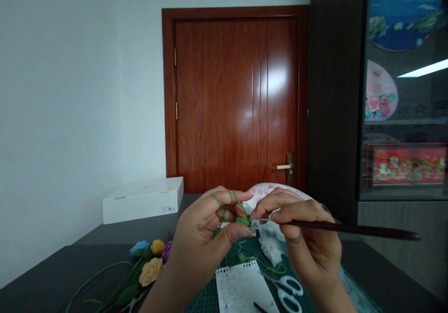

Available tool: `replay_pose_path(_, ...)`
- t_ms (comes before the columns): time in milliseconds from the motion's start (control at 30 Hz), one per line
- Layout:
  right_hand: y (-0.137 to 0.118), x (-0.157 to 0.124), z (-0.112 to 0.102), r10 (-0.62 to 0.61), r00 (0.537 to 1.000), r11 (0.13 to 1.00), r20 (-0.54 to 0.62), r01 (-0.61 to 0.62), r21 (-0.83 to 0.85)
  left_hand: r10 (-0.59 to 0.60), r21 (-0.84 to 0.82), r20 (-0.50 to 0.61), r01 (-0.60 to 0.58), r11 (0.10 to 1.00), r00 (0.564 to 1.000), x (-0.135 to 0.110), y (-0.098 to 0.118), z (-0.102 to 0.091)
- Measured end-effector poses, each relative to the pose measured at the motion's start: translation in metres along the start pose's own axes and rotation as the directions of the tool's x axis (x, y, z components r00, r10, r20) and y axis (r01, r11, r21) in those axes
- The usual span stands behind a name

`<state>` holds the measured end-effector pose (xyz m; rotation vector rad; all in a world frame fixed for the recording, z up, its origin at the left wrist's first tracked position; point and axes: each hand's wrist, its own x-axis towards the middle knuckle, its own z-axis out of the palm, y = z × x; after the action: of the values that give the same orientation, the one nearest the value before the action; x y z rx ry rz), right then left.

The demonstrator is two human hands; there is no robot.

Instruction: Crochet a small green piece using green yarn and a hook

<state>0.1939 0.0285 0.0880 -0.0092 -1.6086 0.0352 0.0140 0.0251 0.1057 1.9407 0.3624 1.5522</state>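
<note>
Desk [45, 275] below; left hand [205, 229] raised beside right hand [313, 247]

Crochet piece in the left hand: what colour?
Green; the crochet piece shows best in the head view.

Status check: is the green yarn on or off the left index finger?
On: the green yarn visibly crosses the left hand's index finger, and a strand slants down to the small green piece.

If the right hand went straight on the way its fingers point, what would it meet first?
The right hand would probably meet the green yarn piece held in the left hand; depth is unclear, so they might be touching.
</note>
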Motion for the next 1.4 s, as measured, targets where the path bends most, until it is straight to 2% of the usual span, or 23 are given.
replay_pose_path(67, -0.001, 0.0, 0.0, -0.012, 1.0, 1.0, 0.005, 0.012, -0.014, 0.013, 0.031, -0.009, -0.012, 0.999, 1.0, -0.001, 0.002, 0.0)
replay_pose_path(267, -0.001, -0.001, 0.007, 0.043, 0.996, 0.996, -0.084, -0.035, 0.087, 0.02, 0.096, -0.015, -0.019, 0.995, 1.0, -0.003, 0.003, -0.001)
replay_pose_path(433, 0.001, -0.002, 0.009, 0.06, 0.994, 0.994, -0.095, -0.051, 0.099, 0.029, 0.13, -0.016, -0.027, 0.991, 0.999, -0.003, 0.001, -0.001)
replay_pose_path(700, -0.003, -0.004, 0.003, -0.016, 1.0, 0.999, 0.021, 0.017, -0.051, 0.115, 0.271, -0.027, -0.103, 0.957, 0.993, -0.003, 0.008, 0.001)
replay_pose_path(900, -0.003, -0.004, 0.011, 0.072, 0.99, 0.995, -0.122, -0.062, 0.083, 0.108, 0.269, -0.037, -0.094, 0.959, 0.993, -0.004, 0.009, 0.002)
replay_pose_path(1000, -0.002, -0.004, 0.013, 0.099, 0.987, 0.991, -0.129, -0.086, 0.104, 0.092, 0.266, -0.045, -0.077, 0.961, 0.995, -0.004, 0.009, 0.003)
replay_pose_path(1133, -0.002, -0.004, 0.009, 0.047, 0.994, 0.999, -0.1, -0.045, 0.016, 0.101, 0.283, -0.047, -0.084, 0.955, 0.994, -0.003, 0.009, 0.003)
replay_pose_path(1300, -0.005, -0.002, 0.005, -0.041, 0.999, 0.991, 0.019, 0.043, -0.125, 0.136, 0.342, -0.051, -0.11, 0.933, 0.989, -0.003, 0.01, 0.002)
replay_pose_path(1400, -0.006, -0.001, 0.007, -0.09, 0.996, 0.98, 0.023, 0.093, -0.179, 0.162, 0.378, -0.051, -0.131, 0.917, 0.986, -0.003, 0.012, 0.003)
